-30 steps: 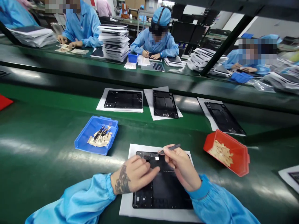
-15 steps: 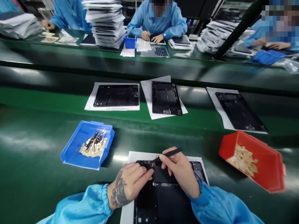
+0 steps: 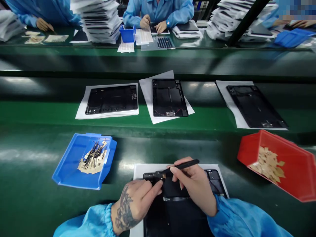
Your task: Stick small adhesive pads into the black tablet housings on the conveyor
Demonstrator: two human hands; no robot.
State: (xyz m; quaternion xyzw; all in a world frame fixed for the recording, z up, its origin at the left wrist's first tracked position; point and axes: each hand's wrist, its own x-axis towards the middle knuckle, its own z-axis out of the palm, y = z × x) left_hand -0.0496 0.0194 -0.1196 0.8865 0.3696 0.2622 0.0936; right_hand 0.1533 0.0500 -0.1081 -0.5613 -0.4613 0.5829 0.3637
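Observation:
An opened black tablet shell (image 3: 180, 214) lies on a white sheet (image 3: 138, 171) in front of me. My right hand (image 3: 194, 182) pinches a slim black pointed tool (image 3: 186, 164) like a pen, its thin end reaching the shell's top left corner. Next to that tip, my left hand (image 3: 138, 200) rests on the corner with fingers curled and thumb close to the index finger. Whatever lies under those fingertips is too small or hidden to make out. Small parts and a tan patch show by the tip. A silvery strip (image 3: 176, 198) crosses the shell below my right hand.
At left stands a blue bin (image 3: 70, 176) of thin black wired pieces and tan bits; at right, a red bin (image 3: 296, 164) with tan pieces. Beyond are tablet shells (image 3: 112, 98) on paper. Co-workers in blue sleeves sit across, beside tall stacks (image 3: 98, 23).
The view has tilted and shifted slightly, so the bins sit farther apart in it. The black tool's tip stays at the shell's corner, its shaft lying a little flatter. Both hands keep their grip.

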